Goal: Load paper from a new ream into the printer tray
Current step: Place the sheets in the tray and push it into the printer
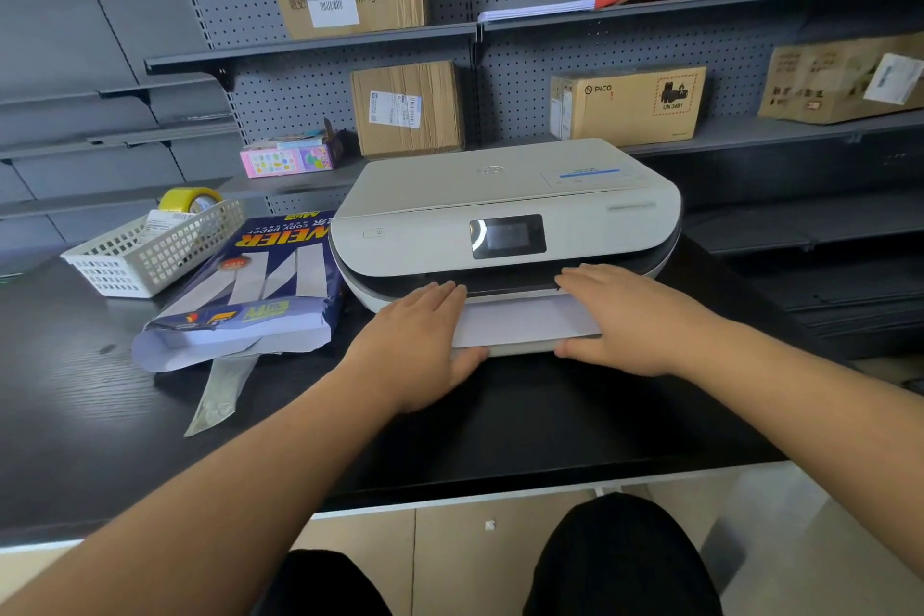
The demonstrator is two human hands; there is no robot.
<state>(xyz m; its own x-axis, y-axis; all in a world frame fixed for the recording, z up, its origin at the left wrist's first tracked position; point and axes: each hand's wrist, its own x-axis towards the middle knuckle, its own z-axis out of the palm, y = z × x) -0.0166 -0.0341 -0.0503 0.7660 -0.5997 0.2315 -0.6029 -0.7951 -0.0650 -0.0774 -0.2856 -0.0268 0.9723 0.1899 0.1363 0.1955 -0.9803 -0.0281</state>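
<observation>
White paper (520, 321) lies in the tray (522, 349) pulled out at the front of the printer (505, 215), its near edge just short of the tray's front lip. Left hand (425, 340) lies flat, fingers extended along the left edge of the stack, thumb at the tray's front lip; it grips nothing. Right hand (620, 315) likewise lies flat and spread over the right edge of the stack, thumb at the front lip. Printer sits on a black counter (500, 425). Opened ream (265, 285), blue wrapper torn at its near end with sheets exposed, lies on the counter just left of the printer, touching or nearly touching its base. White basket (150, 250) holding a tape roll (190, 199) stands further left. Counter surface between the tray and its near edge is unoccupied except for the forearms; right of the printer the counter runs clear to its edge.
</observation>
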